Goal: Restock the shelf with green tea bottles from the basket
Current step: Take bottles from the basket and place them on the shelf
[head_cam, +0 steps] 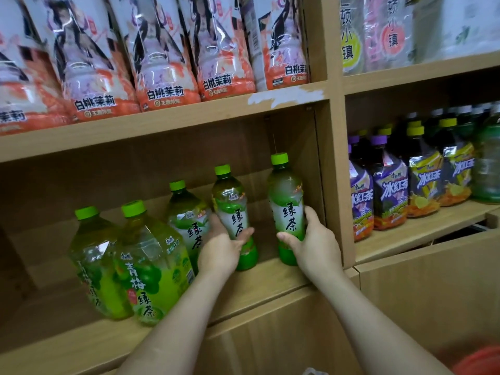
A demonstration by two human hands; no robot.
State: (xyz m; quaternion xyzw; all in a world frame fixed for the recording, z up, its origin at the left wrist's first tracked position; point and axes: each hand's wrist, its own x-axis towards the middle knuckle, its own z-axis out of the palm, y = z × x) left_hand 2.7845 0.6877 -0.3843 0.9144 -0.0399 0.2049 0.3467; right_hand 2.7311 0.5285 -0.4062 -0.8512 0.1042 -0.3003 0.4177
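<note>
While two green tea bottles are gripped at once, both are seen standing upright on the wooden shelf (270, 277), in the compartment's right half. The left hand (220, 250) is wrapped around the lower label of the left-held bottle (232, 209), its fingers curled around the front and the thumb hidden behind. The right hand (313, 239) is closed on the right-held bottle (286, 207), thumb across the label front and fingers (311, 216) pressed against the far side, close to the compartment's side wall (319, 163). A third green tea bottle (186, 215) is set just left of the left hand, and two larger plum green tea bottles (146, 263) stand further left, near the front edge. Of the basket, only what may be an orange rim (479, 361) is visible at the lower right corner; this cannot be confirmed.

The step in hand is judged to be placing. It is done well if each base is seated flat before the grip is loosened, labels are turned forward, and the bottles are pushed back into an even row. The right bottle should be kept off the wall so that the fingers can be withdrawn without tipping it.
</note>
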